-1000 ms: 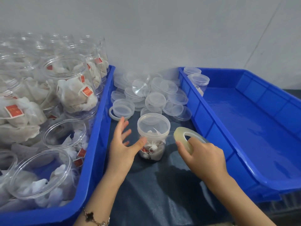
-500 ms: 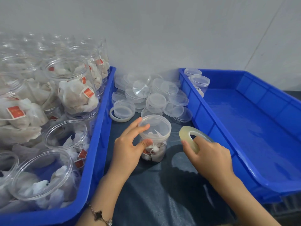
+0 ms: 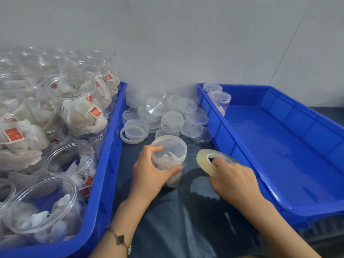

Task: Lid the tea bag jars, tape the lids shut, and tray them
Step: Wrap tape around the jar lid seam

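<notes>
A clear plastic jar of tea bags [image 3: 170, 157] with a translucent lid on top stands on the dark cloth between two blue trays. My left hand [image 3: 149, 172] is wrapped around its side, thumb in front and fingers at the lid's rim. Just right of the jar, my right hand [image 3: 232, 181] holds a roll of clear tape [image 3: 207, 162], tilted on edge. The right blue tray [image 3: 242, 157] has two lidded jars [image 3: 218, 98] in its far left corner.
The left blue tray [image 3: 104, 175] is packed with several open jars of tea bags [image 3: 78, 107], some lying on their sides. A heap of loose clear lids [image 3: 167, 114] lies behind the held jar, against the grey wall. A second tape ring [image 3: 130, 139] lies under one lid.
My left hand went from open beside the jar to gripping it. My right hand with the tape roll barely shifted.
</notes>
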### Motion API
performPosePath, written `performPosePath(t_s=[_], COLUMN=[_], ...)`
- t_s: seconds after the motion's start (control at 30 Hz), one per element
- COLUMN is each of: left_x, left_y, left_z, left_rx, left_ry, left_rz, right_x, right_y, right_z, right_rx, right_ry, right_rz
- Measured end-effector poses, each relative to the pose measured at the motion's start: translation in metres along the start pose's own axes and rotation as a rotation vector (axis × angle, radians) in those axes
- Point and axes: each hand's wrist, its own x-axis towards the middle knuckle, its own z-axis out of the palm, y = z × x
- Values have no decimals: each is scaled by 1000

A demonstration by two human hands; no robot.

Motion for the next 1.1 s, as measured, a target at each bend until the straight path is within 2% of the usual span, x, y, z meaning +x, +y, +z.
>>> performPosePath(t_s=[0.17, 0.27, 0.43, 0.7, 0.8, 0.9, 1.0, 1.1], left_x=[-13, -18, -17, -15, -20, -20, -13, -17], left_y=[8, 13, 14, 10, 9, 8, 13, 19], left_z=[-15, -22, -30, -33, -24, -21, -23, -25], left_rx=[-271, -431, -466, -579, -691, -822, -703, -506], left_ry=[-75, -122, -253, -316, -393, -425, -398, -404], left_rz=[-38, -34, -36, -68, -133, -228, -252, -125], right_x=[15, 26, 37, 46, 44, 35, 25, 20], right_y=[3, 5, 1, -16, -33, -43, -45, -45], right_z=[-5, -5, 0, -6, -12, -11, -13, -19], right_rx=[64, 74, 166, 252, 247, 154, 142, 129], right_ry=[57, 16, -89, -74, -114, -83, -52, -33], right_rz=[-1, 4, 4, -15, -86, -88, -42, 7])
